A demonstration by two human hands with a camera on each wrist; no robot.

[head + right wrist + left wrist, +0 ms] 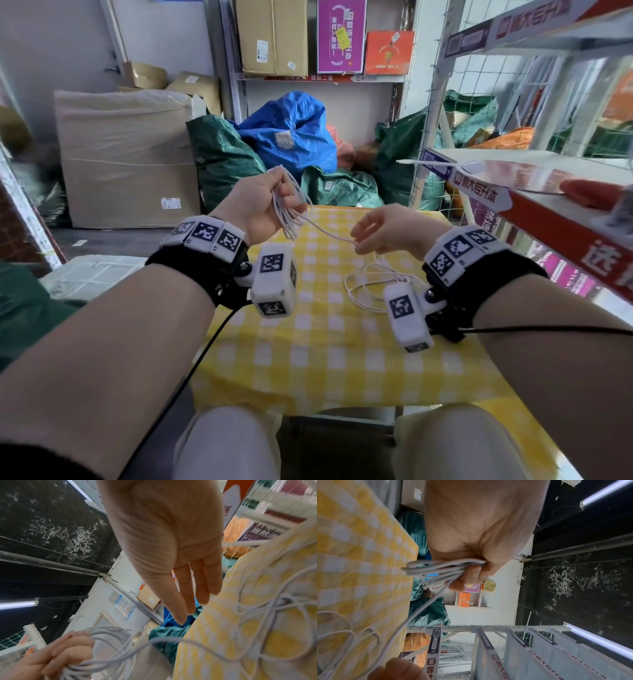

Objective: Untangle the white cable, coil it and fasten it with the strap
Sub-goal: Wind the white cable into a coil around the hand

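Cable (291, 205) front and centre: several loops of it are bunched in the left hand (255, 202), held up above the far edge of the table (318, 359) with its yellow-and-white checked cloth. The left wrist view shows the grip well, fingers and thumb curled tight round the bundle, loops sticking out toward the cloth side. From that bundle a single strand runs down and across to the right hand (383, 231), which hovers just above the table near its right side. In the head view the strand passes at the right fingertips; whether they pinch it or it simply lies across them, I cannot tell. The right wrist view shows those fingers (193, 588) long, straight and close together, pointing away from the palm, nothing clasped in the palm itself. The loose remainder of the cable lies in a slack tangle on the cloth below and behind the right hand, strands crossing over one another. A white shelf (534, 161) stands to the right, and a blue sack (291, 133) with green sacks (222, 150) sits piled beyond the table.
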